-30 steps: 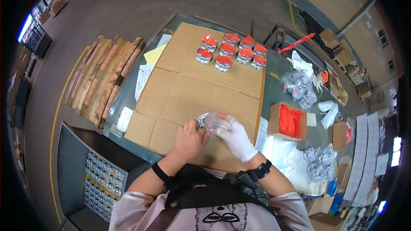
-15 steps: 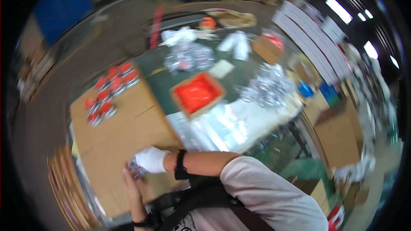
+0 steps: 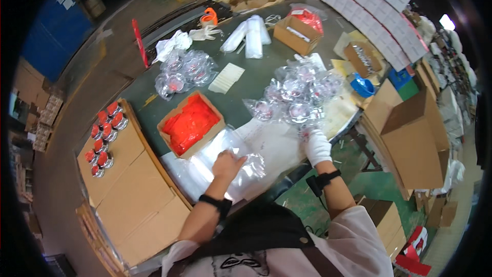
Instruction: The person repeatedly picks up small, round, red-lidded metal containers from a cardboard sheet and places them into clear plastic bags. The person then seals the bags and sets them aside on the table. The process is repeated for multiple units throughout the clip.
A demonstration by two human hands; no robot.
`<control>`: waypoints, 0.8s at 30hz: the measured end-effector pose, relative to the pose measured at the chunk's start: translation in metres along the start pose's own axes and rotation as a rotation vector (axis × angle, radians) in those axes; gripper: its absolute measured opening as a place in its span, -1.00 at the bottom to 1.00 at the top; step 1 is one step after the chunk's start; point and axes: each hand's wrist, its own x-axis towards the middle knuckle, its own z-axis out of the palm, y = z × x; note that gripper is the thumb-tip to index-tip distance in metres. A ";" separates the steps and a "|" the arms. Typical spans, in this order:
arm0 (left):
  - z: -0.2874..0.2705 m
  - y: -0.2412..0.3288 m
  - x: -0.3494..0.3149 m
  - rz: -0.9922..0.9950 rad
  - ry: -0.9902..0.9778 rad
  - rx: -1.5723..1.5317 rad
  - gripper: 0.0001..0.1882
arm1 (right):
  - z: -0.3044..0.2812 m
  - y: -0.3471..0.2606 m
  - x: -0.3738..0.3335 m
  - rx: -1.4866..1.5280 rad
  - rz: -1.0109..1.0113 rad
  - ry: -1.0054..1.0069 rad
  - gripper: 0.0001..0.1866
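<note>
My bare left hand [image 3: 227, 166] is closed at the edge of a crinkled clear plastic bag [image 3: 252, 168], over a stack of flat clear bags [image 3: 201, 170]. My right hand [image 3: 318, 148], in a white glove, is at the near edge of a heap of bagged round metal parts [image 3: 296, 88]. Its fingers close on a bagged metal part [image 3: 306, 132], mostly hidden by the glove. Left of the bags stands an open cardboard box [image 3: 206, 146] full of red plastic pieces [image 3: 190, 125]. Several silver parts with red tops [image 3: 108, 132] stand on a cardboard carton [image 3: 134, 187] farther left.
Another heap of bagged parts [image 3: 185, 69] lies at the back left, near an orange tape dispenser [image 3: 208, 17]. Rolled clear bags [image 3: 253, 38] and a small carton [image 3: 297, 36] are at the back. A blue tape roll [image 3: 363, 85] and a large open carton [image 3: 416, 146] stand at the right.
My hands were together over the carton at the left, around a shiny part. They have moved apart: the right to the heap, the left onto the clear bags. My view has shifted rightward.
</note>
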 end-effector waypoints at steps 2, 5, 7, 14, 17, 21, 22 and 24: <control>0.008 -0.006 0.009 -0.086 -0.072 -0.053 -0.73 | -0.011 -0.020 -0.010 0.305 -0.235 0.190 -0.76; -0.001 -0.007 0.001 0.015 -0.132 -0.323 -0.82 | -0.004 -0.059 -0.024 0.735 -0.410 0.005 -0.67; -0.040 0.008 -0.019 0.077 -0.120 -0.375 -0.83 | -0.010 -0.098 -0.027 0.727 -0.529 -0.196 -0.69; -0.153 -0.037 -0.082 0.013 -0.026 -1.115 -0.57 | -0.076 -0.239 -0.070 1.024 -0.476 -0.626 -0.70; -0.204 -0.063 -0.123 -0.080 0.201 -1.300 -0.65 | -0.093 -0.340 -0.127 1.090 -0.797 -0.735 -0.74; -0.252 -0.215 -0.207 -0.356 0.672 -1.559 -0.80 | -0.101 -0.447 -0.137 1.155 -0.935 -1.284 -0.70; -0.271 -0.243 -0.227 -0.519 0.878 -1.519 -0.87 | -0.087 -0.481 -0.131 1.302 -1.024 -1.185 -0.65; -0.323 -0.263 -0.268 -0.536 1.065 -1.275 -0.92 | -0.030 -0.561 -0.081 0.853 -1.167 -0.169 -0.68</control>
